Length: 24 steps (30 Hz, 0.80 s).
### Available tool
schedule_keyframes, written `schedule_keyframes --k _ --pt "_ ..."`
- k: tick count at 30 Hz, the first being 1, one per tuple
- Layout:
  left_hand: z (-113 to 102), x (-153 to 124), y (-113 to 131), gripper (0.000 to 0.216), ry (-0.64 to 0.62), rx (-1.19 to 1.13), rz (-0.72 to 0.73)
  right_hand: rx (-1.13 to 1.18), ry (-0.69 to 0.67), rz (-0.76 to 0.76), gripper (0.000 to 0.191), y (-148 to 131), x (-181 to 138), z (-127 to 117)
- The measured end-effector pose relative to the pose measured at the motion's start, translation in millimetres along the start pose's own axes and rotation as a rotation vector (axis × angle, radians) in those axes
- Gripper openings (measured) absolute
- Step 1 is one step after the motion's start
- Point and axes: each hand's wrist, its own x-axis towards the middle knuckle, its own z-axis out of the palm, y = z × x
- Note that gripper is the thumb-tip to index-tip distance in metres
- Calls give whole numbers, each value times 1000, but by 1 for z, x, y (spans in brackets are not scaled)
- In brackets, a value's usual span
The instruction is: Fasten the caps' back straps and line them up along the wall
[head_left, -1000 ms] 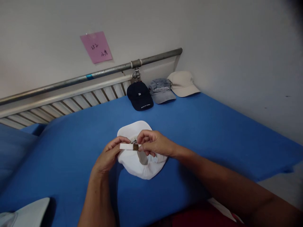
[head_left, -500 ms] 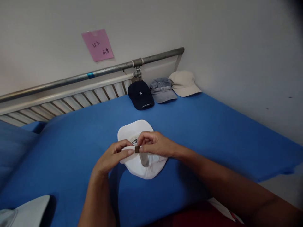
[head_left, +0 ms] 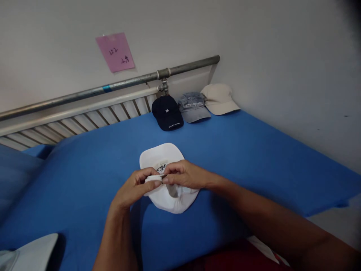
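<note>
A white baseball cap (head_left: 169,203) lies on the blue-covered table, its brim pointing away from me and dark lettering showing near the brim. My left hand (head_left: 139,184) pinches the cap's white back strap between thumb and fingers. At the strap's small dark buckle (head_left: 163,178), my right hand (head_left: 184,174) is closed, thumb against fingertips, gripping the strap end there. Fingers of both hands partly hide the buckle.
At the back stand a navy cap (head_left: 167,113), a grey cap (head_left: 194,107) and a beige cap (head_left: 220,98). A pale cap (head_left: 36,252) lies at the near left on the blue cloth (head_left: 93,180). A radiator (head_left: 84,122) and pipe (head_left: 135,81) run along the wall.
My right fingers have shifted slightly down and left over the buckle, which now shows less of its face. More of the lettering on the cap is visible. The left hand keeps its pinch.
</note>
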Motion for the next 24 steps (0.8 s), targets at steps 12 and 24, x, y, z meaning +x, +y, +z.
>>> schedule_keyframes --k 12,24 --pt "1 -1 0 24 -5 -29 3 8 24 -2 19 2 1 5" --pt "0 0 0 26 2 -8 -8 -48 79 30 23 9 5 7"
